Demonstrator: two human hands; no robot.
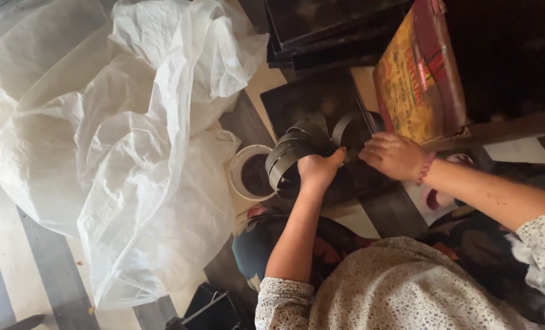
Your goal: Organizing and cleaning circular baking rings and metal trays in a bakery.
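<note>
While the left hand (317, 169) clamps a stack of dark metal rings (291, 157) on the black tray (297, 101), the right hand (395, 156) pinches another ring (347, 127) beside it. These thin, stiff hoops look light; holding them by the rims seems safest.

The plastic sheet (101, 122) is milky white and translucent, crumpled over a floor (16, 269) striped cream and grey. The metal rings (294, 156) are dark grey, the trays (321, 30) black. The bowl (251, 173) has a white rim and brown inside. The carton (416, 73) is yellow and red. The sleeve (285, 302) is white with dark speckles, the wrist band (426, 166) pink
</note>
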